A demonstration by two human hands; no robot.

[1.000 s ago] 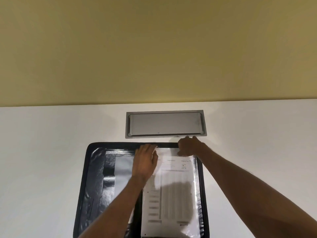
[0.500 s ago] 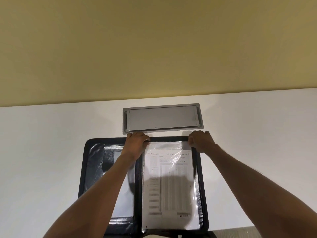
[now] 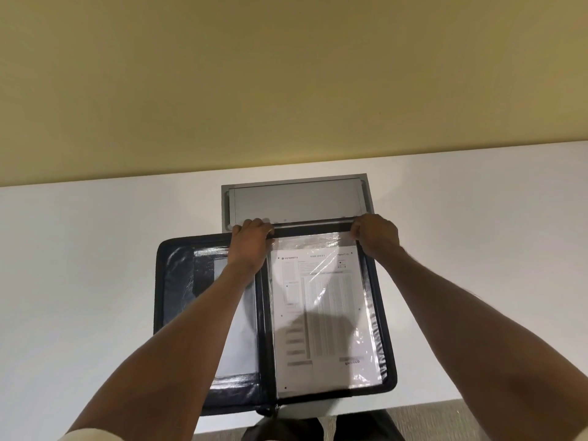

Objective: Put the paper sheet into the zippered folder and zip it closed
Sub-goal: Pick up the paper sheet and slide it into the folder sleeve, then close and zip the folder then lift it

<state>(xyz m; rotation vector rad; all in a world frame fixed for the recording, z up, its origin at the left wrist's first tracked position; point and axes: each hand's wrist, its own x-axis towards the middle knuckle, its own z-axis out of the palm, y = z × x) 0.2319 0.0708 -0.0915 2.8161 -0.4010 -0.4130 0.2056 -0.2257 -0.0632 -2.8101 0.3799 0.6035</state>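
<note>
Folder (image 3: 173,281): black. Paper sheet (image 3: 321,313): white, grey printed table. Table (image 3: 79,281): white. Wall (image 3: 286,74): yellow.

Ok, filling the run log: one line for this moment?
folder: open | sheet: inside right half | left hand, right hand: at top edge | zip: not done

Before me lies a smooth white table top (image 3: 95,265), and I take it as my landmark. Sunk flush into its far middle is a long grey metal hatch panel (image 3: 296,202). Behind its far edge rises a plain yellow-beige wall (image 3: 286,74). Below its near edge shows grey carpeted floor (image 3: 445,421).
</note>
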